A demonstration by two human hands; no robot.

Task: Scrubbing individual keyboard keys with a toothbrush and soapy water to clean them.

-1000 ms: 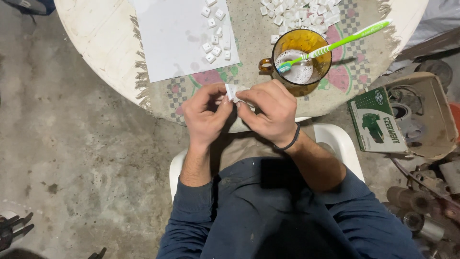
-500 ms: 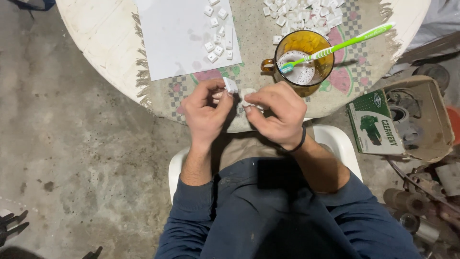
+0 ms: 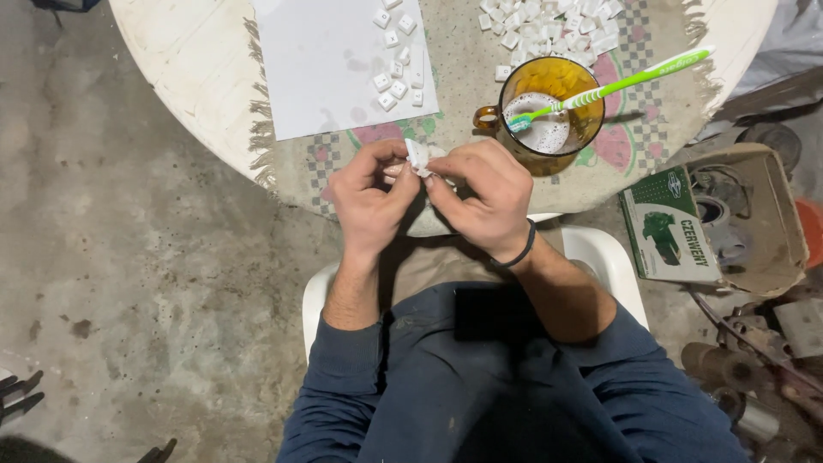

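A round white table [image 3: 184,64] carries a fringed patterned cloth [image 3: 467,94].

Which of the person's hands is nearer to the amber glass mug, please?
Right. The right hand sits just below the amber mug, almost touching it; the left hand lies farther off, beyond the right.

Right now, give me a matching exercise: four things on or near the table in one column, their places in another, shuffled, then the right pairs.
Things:
1. toothbrush
2. small white key
3. white sheet
4. green box

Places:
A. pinched between left hand and right hand
B. flat on the table, a few white keys on it
C. head down in the amber mug
D. in an open carton beside the table

Pairs: 1-C, 2-A, 3-B, 4-D
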